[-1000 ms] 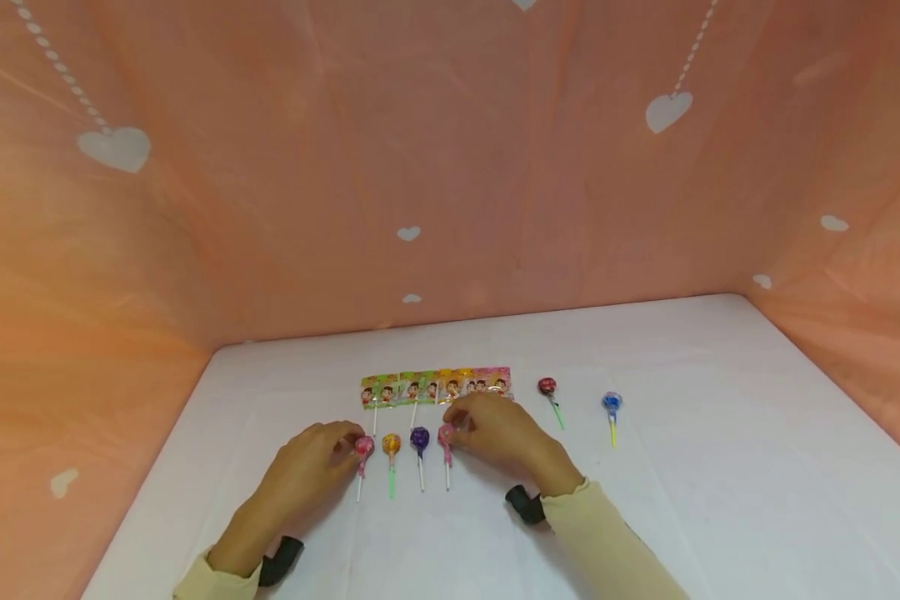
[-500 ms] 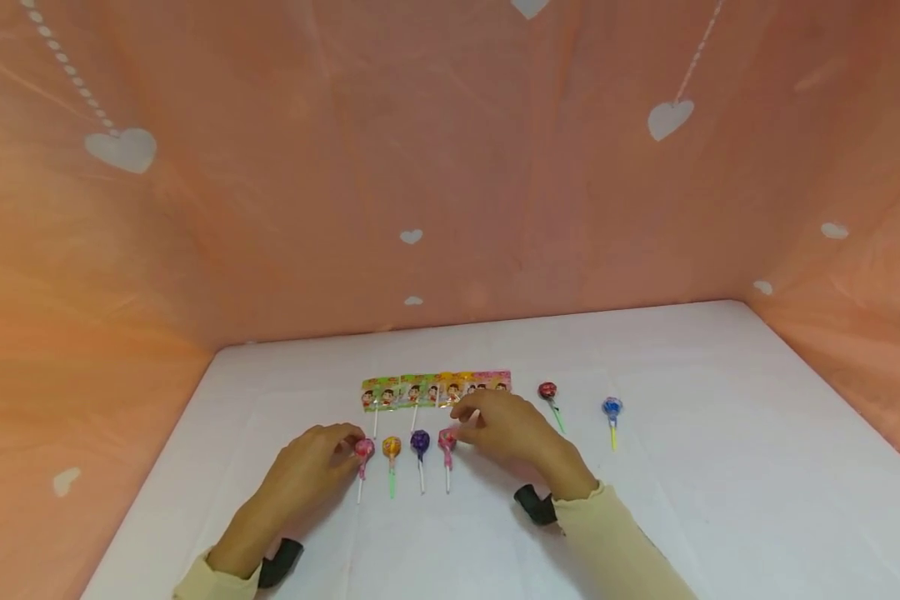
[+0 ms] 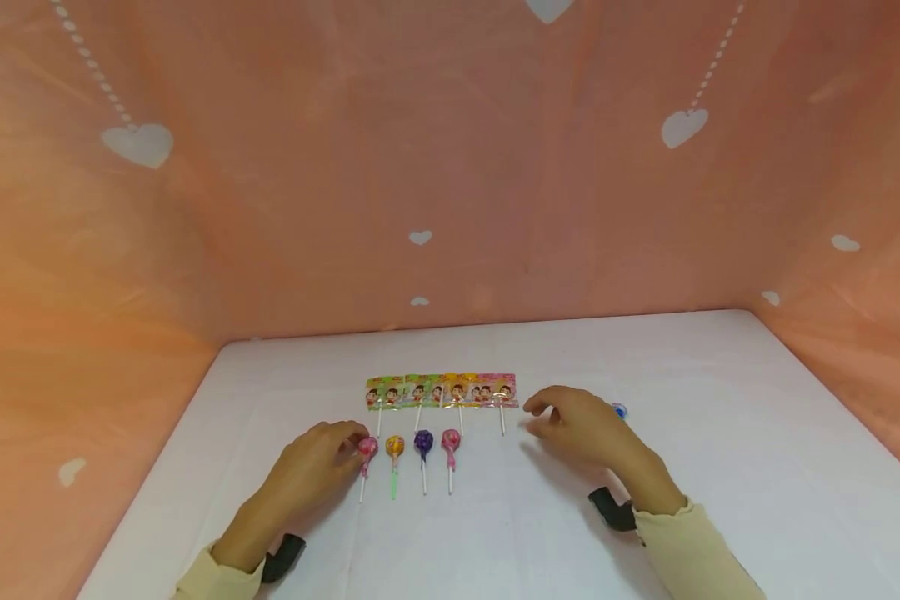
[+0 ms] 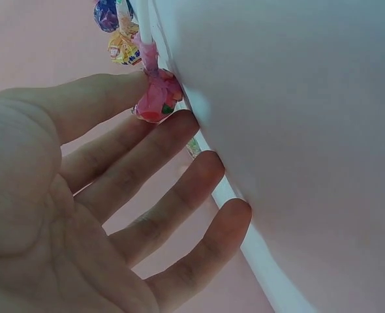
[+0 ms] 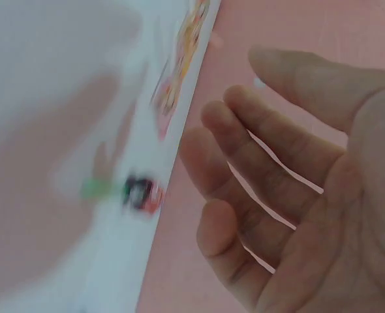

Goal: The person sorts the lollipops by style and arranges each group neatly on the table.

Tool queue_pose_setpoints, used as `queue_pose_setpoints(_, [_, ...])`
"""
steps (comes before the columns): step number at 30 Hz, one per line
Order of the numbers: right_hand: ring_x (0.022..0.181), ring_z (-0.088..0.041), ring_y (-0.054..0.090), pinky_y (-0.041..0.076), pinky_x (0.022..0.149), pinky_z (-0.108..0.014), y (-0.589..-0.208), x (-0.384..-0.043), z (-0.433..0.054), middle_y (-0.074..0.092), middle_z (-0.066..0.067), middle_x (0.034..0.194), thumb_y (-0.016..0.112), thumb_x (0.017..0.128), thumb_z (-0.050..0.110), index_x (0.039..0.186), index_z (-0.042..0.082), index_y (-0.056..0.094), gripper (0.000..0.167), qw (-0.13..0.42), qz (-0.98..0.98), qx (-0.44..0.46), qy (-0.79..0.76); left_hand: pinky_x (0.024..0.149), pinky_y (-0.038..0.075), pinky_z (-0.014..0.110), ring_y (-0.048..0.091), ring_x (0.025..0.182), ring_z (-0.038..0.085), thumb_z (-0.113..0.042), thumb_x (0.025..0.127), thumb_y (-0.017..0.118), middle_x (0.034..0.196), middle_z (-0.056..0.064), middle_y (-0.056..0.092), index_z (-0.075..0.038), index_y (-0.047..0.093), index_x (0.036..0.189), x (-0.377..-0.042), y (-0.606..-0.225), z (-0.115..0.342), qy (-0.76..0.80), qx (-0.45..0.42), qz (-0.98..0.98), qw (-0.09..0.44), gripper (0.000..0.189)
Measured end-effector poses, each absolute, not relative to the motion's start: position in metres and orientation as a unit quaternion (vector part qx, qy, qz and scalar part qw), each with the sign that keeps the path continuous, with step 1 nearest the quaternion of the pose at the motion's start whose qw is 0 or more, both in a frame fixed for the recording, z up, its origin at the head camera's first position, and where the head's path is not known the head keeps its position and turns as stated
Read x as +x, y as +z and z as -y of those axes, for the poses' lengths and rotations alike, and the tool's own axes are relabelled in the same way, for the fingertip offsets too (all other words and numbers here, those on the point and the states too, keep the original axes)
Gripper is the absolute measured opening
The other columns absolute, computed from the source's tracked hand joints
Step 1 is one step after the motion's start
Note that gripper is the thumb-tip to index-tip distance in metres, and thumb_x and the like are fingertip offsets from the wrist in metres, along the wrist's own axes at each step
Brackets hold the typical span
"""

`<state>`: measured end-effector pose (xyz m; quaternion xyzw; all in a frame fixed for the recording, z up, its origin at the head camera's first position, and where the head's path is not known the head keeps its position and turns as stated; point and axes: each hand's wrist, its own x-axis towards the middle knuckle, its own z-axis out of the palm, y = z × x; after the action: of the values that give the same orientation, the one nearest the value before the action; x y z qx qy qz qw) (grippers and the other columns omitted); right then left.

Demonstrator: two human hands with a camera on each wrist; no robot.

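Note:
My left hand [image 3: 311,467] holds the head of a pink lollipop [image 4: 158,98] between thumb and index finger, at the left end of a front row. Beside it lie a yellow lollipop [image 3: 394,445] with a green stick, a purple lollipop [image 3: 423,442] and another pink lollipop [image 3: 451,439]. My right hand [image 3: 581,425] is over the table right of the row, fingers loosely bent with nothing between them. A dark red lollipop [image 5: 143,193] with a green stick, blurred in the right wrist view, is hidden by that hand in the head view.
Behind the front row runs a line of flat lollipops in green, yellow and pink wrappers [image 3: 423,392], sticks pointing forward. A blue lollipop [image 3: 619,410] is partly covered by my right hand. The white table [image 3: 720,433] meets an orange cloth backdrop [image 3: 495,208] with hearts.
My right hand has let go of the right-hand pink lollipop and moved right, uncovering the flat pink wrapper and covering the dark red lollipop. My left hand stays at its lollipop.

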<state>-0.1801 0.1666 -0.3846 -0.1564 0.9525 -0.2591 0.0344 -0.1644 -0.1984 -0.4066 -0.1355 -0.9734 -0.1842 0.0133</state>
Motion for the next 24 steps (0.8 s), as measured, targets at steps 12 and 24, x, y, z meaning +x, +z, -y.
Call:
queue_pose_setpoints(12, [0.091, -0.015, 0.063, 0.046, 0.075, -0.032, -0.373, -0.179, -0.25, 0.072, -0.004, 0.108, 0.069, 0.093, 0.028, 0.118, 0.012, 0.069, 0.03, 0.023, -0.954, -0.125, -0.272, 0.082, 0.053, 0.047, 0.064, 0.095, 0.019, -0.019, 0.087, 0.074, 0.094, -0.004, 0.072, -0.014, 0.071, 0.107, -0.166, -0.409, 0.196, -0.186, -0.134, 0.973, 0.006, 0.021])
queue_pose_setpoints(24, [0.093, -0.02, 0.064, 0.05, 0.077, -0.035, -0.383, -0.185, -0.297, 0.072, -0.009, 0.109, 0.069, 0.092, 0.029, 0.121, 0.007, 0.067, 0.036, 0.043, -0.96, -0.119, -0.25, 0.08, 0.053, 0.046, 0.064, 0.094, 0.019, -0.019, 0.087, 0.074, 0.093, -0.004, 0.072, -0.015, 0.071, 0.107, -0.166, -0.407, 0.199, -0.182, -0.137, 0.974, 0.013, 0.02])
